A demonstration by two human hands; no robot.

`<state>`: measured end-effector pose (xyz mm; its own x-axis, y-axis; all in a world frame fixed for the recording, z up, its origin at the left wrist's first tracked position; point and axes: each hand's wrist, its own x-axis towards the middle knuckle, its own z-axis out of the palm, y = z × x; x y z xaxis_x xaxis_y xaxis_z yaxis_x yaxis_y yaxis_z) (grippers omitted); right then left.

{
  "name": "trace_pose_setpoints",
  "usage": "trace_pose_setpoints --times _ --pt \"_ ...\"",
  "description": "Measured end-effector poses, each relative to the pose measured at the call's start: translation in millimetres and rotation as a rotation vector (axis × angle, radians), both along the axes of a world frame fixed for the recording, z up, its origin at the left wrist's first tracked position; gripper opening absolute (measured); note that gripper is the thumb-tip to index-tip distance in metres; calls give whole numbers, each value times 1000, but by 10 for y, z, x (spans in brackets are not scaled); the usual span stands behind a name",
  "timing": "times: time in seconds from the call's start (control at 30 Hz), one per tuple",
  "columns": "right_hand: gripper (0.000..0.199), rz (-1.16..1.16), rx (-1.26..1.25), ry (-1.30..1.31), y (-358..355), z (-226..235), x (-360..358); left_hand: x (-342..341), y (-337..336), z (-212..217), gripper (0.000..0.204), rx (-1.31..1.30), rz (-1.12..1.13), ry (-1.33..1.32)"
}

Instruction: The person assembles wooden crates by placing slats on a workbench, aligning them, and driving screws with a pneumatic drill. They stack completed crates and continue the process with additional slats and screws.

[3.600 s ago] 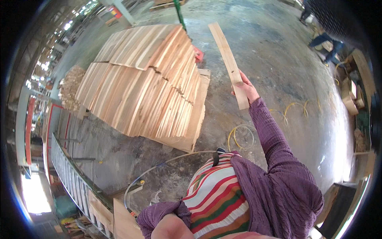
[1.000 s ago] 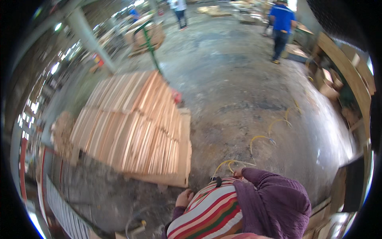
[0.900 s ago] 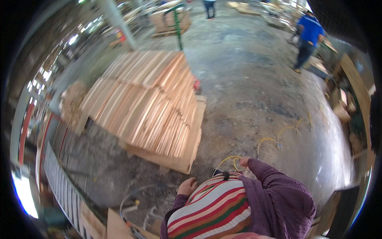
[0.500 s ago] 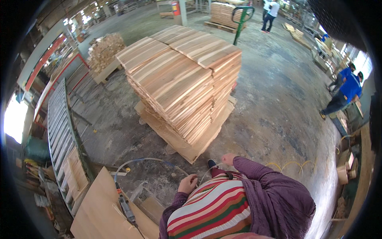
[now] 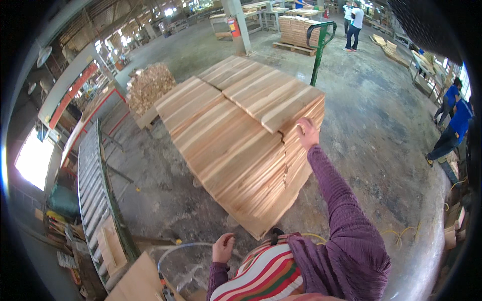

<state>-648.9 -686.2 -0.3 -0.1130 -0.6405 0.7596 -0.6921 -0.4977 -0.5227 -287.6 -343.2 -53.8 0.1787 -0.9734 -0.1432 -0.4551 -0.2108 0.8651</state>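
Note:
A tall stack of wooden panels [image 5: 221, 135] made of striped boards stands in front of me. My right hand [image 5: 308, 133] reaches out to its right side, fingers bent at the edge of the upper right panel [image 5: 273, 98]; the fingertips are partly hidden against the wood. Low by my body, my left hand [image 5: 223, 248] is closed with its fingers curled. A clear air hose [image 5: 188, 245] runs up to that hand, but whether the fingers hold it is hidden. Part of a power tool [image 5: 166, 292] shows at the bottom edge, beside a brown sheet [image 5: 138, 281].
A roller conveyor [image 5: 95, 200] runs along the left. Behind it is a pile of wood blocks [image 5: 149, 86]. A green pallet-jack handle [image 5: 318, 52] rises beyond the stack. Co-workers in blue [image 5: 459, 123] stand at the right, and a yellow coiled hose [image 5: 399, 233] lies on the floor.
My right hand has left the hose near my waist and reached forward to the stack. The left hand has shifted slightly left and down. My view has tilted up and moved nearer the stack.

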Motion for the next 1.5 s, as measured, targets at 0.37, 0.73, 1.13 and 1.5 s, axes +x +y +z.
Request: trace_pose_setpoints --times 0.37,0.73,1.13,1.5 --pt "49 -550 704 272 -1720 311 -1047 -113 -850 516 19 -9 30 -181" --pt "35 110 846 -301 -597 20 -894 -330 -1628 810 14 -217 15 -218" --pt "47 654 1127 -985 -26 -269 -186 -976 -2023 987 16 -546 -449 -358" --pt "30 800 383 -598 415 1590 239 -1006 -2120 2057 72 -677 -344 -357"
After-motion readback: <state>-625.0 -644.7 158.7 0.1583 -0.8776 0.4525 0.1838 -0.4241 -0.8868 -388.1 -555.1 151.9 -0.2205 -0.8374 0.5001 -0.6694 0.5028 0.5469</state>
